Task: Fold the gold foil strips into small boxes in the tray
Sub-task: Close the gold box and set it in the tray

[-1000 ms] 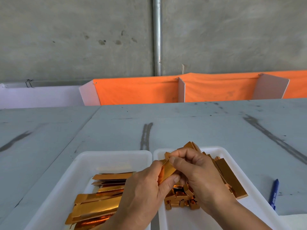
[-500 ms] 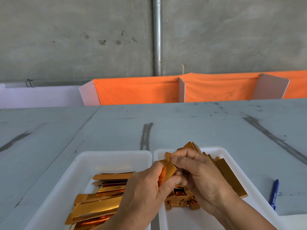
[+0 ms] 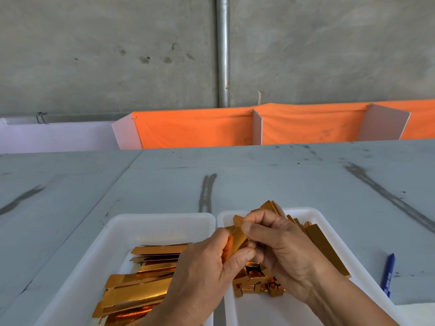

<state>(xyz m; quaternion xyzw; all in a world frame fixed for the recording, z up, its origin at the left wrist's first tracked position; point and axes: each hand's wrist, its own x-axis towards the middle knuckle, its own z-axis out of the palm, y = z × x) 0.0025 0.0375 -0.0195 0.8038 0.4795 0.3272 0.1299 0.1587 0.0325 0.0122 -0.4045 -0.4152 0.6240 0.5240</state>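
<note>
Between both hands is one gold foil strip, partly folded into a box shape. My left hand pinches its lower end between thumb and fingers. My right hand pinches its upper end, thumb on top. Flat gold strips lie stacked in the left white tray. The right white tray holds folded gold boxes and longer folded pieces behind my right hand.
A blue pen lies on the grey table right of the right tray. Orange cloth with white dividers lines the table's far edge. A metal pipe runs down the concrete wall.
My right thumb has slid a little down along the strip's top, pressing the fold tighter. Both hands stay in the same place over the trays.
</note>
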